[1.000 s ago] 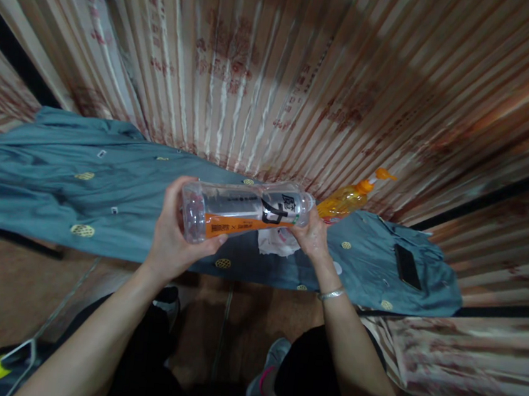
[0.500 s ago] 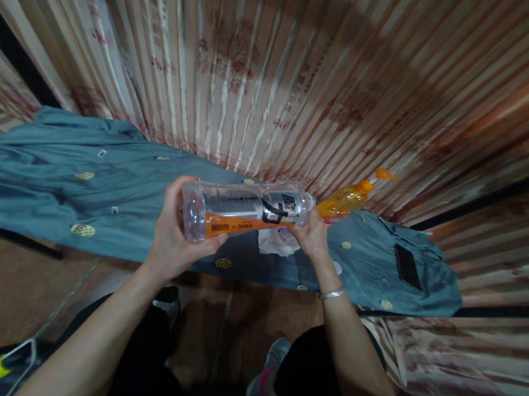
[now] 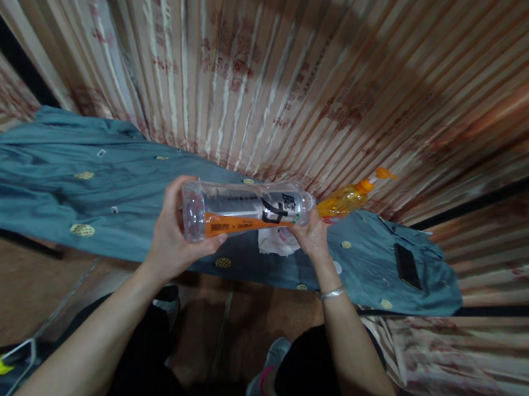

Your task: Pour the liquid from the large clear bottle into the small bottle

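A clear plastic drink bottle (image 3: pixel 244 211) with a grey and orange label lies sideways in the air between my hands, above the cloth-covered table. Its base end is gripped by my left hand (image 3: pixel 173 232), the thumb along the lower side. My right hand (image 3: pixel 312 231) is closed around the neck end, and its fingers are partly hidden behind the bottle. Below the bottle, on the cloth, is a crumpled white tissue or wrapper (image 3: pixel 279 242), partly covered. Just beyond my right hand stands an orange pump bottle (image 3: pixel 344 201) of yellow liquid.
A green-blue patterned cloth (image 3: pixel 121 208) covers the narrow table. A dark phone (image 3: pixel 407 266) lies at its right end. Behind rises a pleated, printed curtain (image 3: pixel 267 85). Black bars run along both sides. My shoes (image 3: pixel 269 375) are on the brown floor below.
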`<state>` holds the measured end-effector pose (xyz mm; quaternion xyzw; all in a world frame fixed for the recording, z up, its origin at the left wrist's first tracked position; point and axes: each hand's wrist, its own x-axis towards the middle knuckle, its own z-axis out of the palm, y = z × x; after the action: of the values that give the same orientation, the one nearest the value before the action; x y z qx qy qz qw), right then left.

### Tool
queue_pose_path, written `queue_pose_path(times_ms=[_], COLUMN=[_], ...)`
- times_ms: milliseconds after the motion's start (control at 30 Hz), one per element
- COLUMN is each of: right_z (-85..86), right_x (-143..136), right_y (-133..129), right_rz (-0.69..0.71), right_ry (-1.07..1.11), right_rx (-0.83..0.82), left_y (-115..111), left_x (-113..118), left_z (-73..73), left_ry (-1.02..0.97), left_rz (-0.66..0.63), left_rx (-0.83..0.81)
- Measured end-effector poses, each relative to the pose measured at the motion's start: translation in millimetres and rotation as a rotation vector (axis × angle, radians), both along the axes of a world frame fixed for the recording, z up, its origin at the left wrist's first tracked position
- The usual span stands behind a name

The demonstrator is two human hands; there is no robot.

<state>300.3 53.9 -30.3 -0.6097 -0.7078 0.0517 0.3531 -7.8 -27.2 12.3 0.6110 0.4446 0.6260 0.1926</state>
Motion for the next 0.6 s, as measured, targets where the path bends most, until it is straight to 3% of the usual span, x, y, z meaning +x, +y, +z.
queue_pose_path(times_ms=[600], right_z=[0.7], right_x=[-0.3], right_y=[-0.7], right_rz=[-0.014], right_ry=[-0.019], right_rx=[-0.010], left_y=[4.0], left_x=[-4.1], left_z=[-5.0], left_ry=[0.027], left_rz=[-0.025], left_rx=[0.051])
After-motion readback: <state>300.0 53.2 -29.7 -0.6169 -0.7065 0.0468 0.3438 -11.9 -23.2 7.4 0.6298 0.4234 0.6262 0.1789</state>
